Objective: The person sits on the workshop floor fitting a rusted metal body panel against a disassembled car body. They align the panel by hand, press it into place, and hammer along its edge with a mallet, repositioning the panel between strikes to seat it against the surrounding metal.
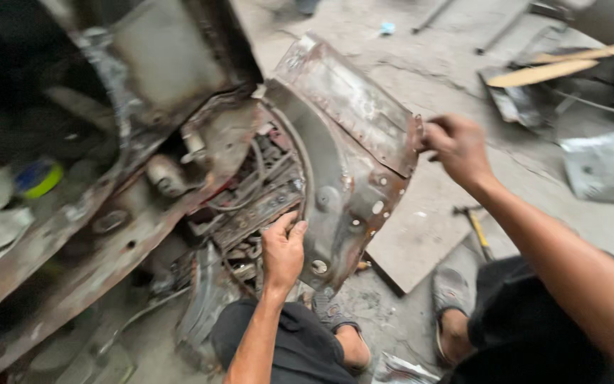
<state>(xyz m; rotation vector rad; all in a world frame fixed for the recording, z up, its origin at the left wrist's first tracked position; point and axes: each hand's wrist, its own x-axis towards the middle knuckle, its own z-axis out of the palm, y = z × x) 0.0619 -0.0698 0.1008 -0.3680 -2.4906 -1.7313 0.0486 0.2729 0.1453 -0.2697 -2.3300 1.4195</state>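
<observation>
A rusty curved sheet-metal panel (349, 163), shaped like a wheel arch, stands against a stripped vehicle body (143, 92). My left hand (283, 249) grips the panel's inner curved edge low down. My right hand (456, 146) is closed on the panel's outer right edge higher up. Behind the panel, wires and rusted parts (250, 199) of the body show. My knees in dark shorts and my sandalled feet are at the bottom of the view.
A hammer (476, 229) lies on the concrete floor by my right foot, beside a flat board (421, 235). Scrap metal and wooden slats (570, 67) are piled at the upper right. A yellow-and-blue tape roll (39, 178) sits inside the body at left.
</observation>
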